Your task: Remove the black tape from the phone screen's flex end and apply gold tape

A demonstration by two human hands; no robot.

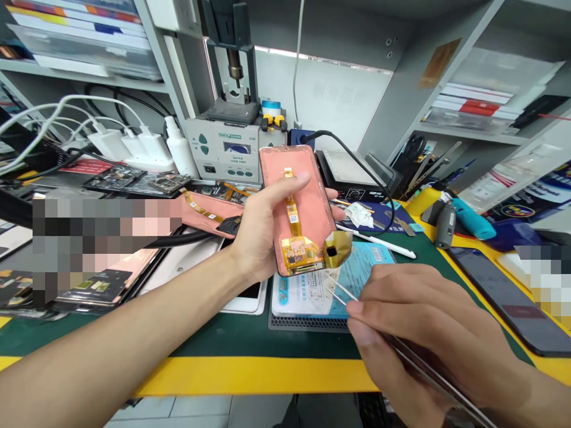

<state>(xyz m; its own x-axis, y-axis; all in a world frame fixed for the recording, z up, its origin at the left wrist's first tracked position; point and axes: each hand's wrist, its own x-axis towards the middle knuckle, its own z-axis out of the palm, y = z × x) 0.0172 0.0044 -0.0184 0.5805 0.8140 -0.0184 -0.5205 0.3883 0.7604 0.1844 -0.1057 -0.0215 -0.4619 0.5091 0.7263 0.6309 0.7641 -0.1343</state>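
Note:
My left hand point(263, 226) grips a phone screen panel point(312, 205) by its edges, tilted up above the bench, with its salmon-pink back facing me. An orange flex cable point(292, 208) runs down the panel's middle to a wider orange circuit at the lower edge. A gold-brown piece of film point(338, 249) with a dark square sticks out at the lower right corner. My right hand point(414, 321) is closed around metal tweezers point(341, 289); their two tips are apart, just below that corner, with nothing visible between them. Behind the tips lies a blue and white packet point(366, 273).
A soldering station point(227, 151) stands at the back, beside a white bottle point(179, 148). More screen panels point(209, 214) and circuit boards point(140, 180) lie to the left. A dark phone point(504, 297) rests at the right, near a white pen-shaped tool point(379, 241). A black cable point(357, 157) arches behind.

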